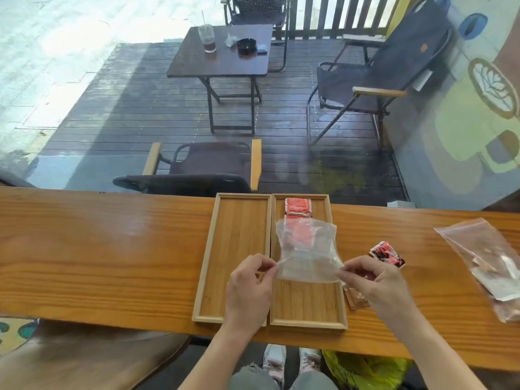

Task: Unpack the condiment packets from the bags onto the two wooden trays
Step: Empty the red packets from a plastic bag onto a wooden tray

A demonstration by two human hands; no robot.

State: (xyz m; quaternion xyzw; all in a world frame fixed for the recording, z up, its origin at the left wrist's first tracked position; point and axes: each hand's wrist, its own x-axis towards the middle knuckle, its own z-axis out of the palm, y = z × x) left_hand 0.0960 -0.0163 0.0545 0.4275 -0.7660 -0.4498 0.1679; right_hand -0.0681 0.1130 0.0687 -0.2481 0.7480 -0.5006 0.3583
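clear crumpled bag (pixel 306 249), pinched by 2 hands

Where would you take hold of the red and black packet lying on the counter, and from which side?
Take the red and black packet by its upturned far end, from above with the right hand. It lies crumpled and tilted, and that raised end offers a pinching grip.

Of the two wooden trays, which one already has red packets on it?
The right tray, under the clear bag both hands hold. Red packets lie at its far end; the left tray is bare.
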